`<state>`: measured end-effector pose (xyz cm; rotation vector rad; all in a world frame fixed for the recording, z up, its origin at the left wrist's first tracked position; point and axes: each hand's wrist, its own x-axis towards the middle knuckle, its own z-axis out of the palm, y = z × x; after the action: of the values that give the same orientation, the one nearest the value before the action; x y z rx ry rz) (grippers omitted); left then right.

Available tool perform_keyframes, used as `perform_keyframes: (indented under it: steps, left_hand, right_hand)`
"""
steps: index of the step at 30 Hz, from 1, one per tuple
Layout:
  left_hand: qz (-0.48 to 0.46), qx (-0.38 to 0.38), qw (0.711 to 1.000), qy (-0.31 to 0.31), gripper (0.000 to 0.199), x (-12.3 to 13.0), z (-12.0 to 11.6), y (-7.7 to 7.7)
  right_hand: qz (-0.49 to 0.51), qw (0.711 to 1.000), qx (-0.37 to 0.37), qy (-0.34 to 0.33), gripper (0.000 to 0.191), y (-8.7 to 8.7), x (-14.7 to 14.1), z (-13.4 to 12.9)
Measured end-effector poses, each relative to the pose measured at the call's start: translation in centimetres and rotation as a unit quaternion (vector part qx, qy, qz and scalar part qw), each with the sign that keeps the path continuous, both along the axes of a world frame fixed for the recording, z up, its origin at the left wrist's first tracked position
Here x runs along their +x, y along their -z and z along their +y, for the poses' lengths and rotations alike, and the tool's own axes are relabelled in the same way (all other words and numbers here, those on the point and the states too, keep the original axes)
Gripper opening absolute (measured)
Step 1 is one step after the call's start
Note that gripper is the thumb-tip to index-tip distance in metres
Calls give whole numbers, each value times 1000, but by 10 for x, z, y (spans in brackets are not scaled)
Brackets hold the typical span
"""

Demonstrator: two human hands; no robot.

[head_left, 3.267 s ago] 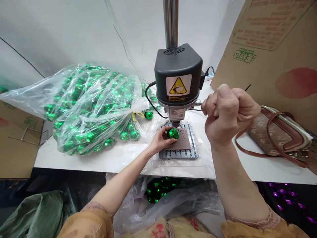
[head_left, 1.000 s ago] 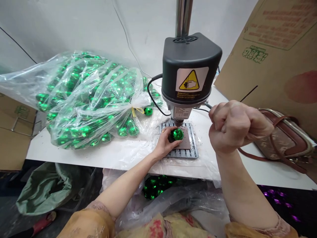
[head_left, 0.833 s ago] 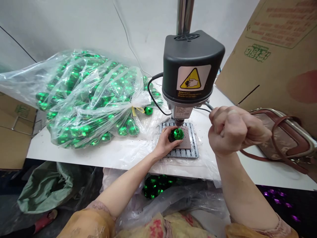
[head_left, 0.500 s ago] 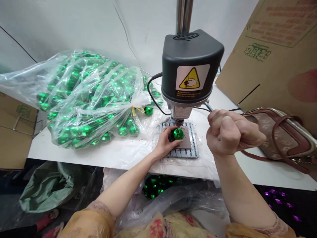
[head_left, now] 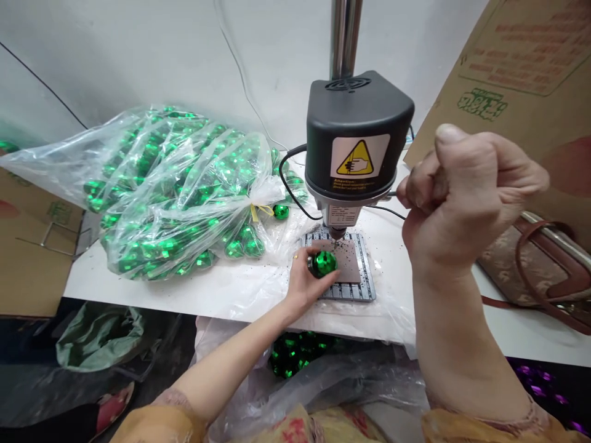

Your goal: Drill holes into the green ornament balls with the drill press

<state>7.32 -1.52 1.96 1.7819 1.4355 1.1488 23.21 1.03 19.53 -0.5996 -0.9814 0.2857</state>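
Green ball (head_left: 323,263) pulled clear of drill bit (head_left: 337,234) — left hand (head_left: 305,284) fingers clasping, near table edge (head_left: 221,311)

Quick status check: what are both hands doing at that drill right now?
Left hand grips green ball on drill plate. Right hand fisted on lever. Bit area clear above ball.

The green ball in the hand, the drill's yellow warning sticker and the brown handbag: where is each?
green ball (head_left: 323,263), head view, on its shiny faceted front.
yellow warning sticker (head_left: 359,159), head view, on the triangle's middle.
brown handbag (head_left: 530,271), head view, on its patterned side.
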Motion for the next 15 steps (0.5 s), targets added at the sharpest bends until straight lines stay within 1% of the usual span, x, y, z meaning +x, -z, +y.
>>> perform_keyframes:
  steps: [1, 2, 3, 4, 5, 6, 7, 8, 9, 10, 11, 12, 13, 15]
  left_hand:
    - [46, -5, 999, 9, 48, -9, -15, -4]
    - [104, -12, 993, 60, 49, -19, -32, -8]
    - [171, -15, 976, 136, 51, -30, -49, -10]
    - [244, -6, 946, 213, 54, -41, -65, -11]
    - [312, 11, 911, 269, 56, -52, -79, -10]
    - [364, 29, 879, 305, 57, -62, -89, -9]
    - [397, 44, 857, 324, 56, -71, -94, -8]
    - [408, 53, 851, 326, 52, -78, -93, -7]
    - [400, 55, 860, 313, 44, -82, -86, -7]
    - [381, 57, 877, 287, 35, -86, -72, -8]
    - [356, 59, 899, 247, 25, -87, -53, -10]
    - [334, 63, 921, 189, 20, -87, -29, -12]
    - [325, 72, 934, 129, 19, -86, -2, -13]
    - [332, 60, 941, 15, 24, -82, 55, -15]
  right_hand:
    - [-3, 1000, -1, 4, 41, 0, 0, 0]
    - [-8, 1000, -1, 8, 41, 0, 1, 0]
    - [-13, 1000, -1, 9, 41, 1, 1, 0]
    - [-15, 1000, -1, 8, 41, 3, 1, 0]
    - [-15, 1000, -2, 8, 41, 4, 0, -1]
    - [-13, 1000, -3, 7, 42, 4, -1, -2]
    - [-10, 1000, 0, 8, 42, 5, -1, -2]
    - [-8, 1000, 1, 8, 42, 5, -2, -3]
    - [-8, 1000, 3, 8, 42, 5, -3, -3]
    - [-8, 1000, 7, 9, 42, 4, -3, -3]
    - [-9, 1000, 10, 8, 42, 4, -4, -3]
    - [-9, 1000, 13, 10, 41, 4, -4, -2]
    - [-9, 1000, 15, 12, 41, 4, -4, -2]
    - [-8, 1000, 18, 14, 41, 4, -5, -1]
